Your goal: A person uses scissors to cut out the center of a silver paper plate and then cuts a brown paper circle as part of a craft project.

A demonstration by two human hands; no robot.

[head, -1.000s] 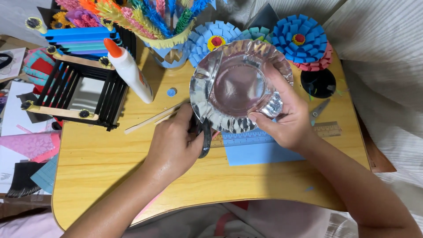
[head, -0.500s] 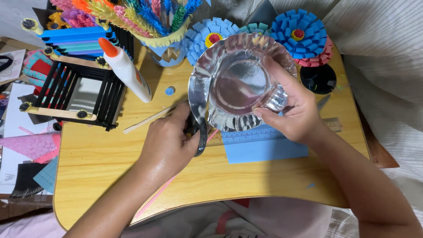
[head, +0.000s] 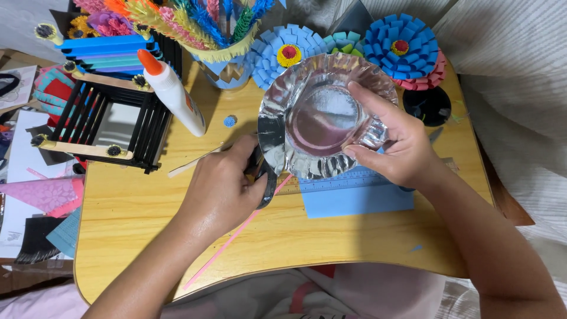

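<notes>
Right hand (head: 394, 145) grips the foil plate (head: 323, 115) by its right rim; left hand (head: 221, 189), closed on scissors (head: 266, 177), sits at the plate's lower-left edge.

This looks like a home craft corner, not a workshop. A small wooden lap table (head: 147, 236) with rounded corners stands among soft fabric at the right edge and bottom of the frame. On it, in the upper part, are paper flowers (head: 400, 50), a glue bottle (head: 172, 91) and a black stick frame (head: 106, 121). Paper scraps (head: 41, 195) lie at the left edge.
</notes>
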